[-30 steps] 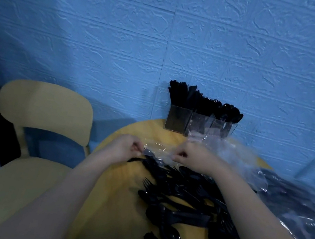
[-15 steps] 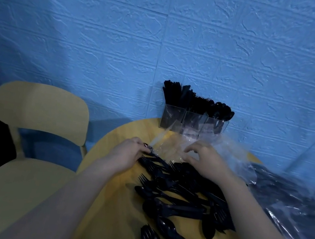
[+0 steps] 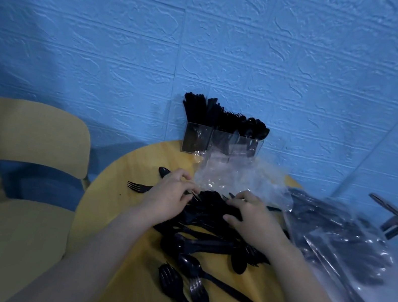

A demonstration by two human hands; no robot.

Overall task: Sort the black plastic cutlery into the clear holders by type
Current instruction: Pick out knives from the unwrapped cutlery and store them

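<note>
Both forearms run off the bottom edge, the bagged cutlery (image 3: 351,247) at right is blurry, and the left hand's (image 3: 171,196) fingers hide whatever they're holding.

No legible text, label, brand, number or sign is found in the head view. The clear holders (image 3: 222,143) at the far edge of the table (image 3: 114,205) carry no readable marking, and the black cutlery (image 3: 204,234) shows no readable embossing. The crumpled clear plastic wrap (image 3: 238,179) bears no print that can be made out. The blue wall (image 3: 211,46) has relief texture only.
</note>
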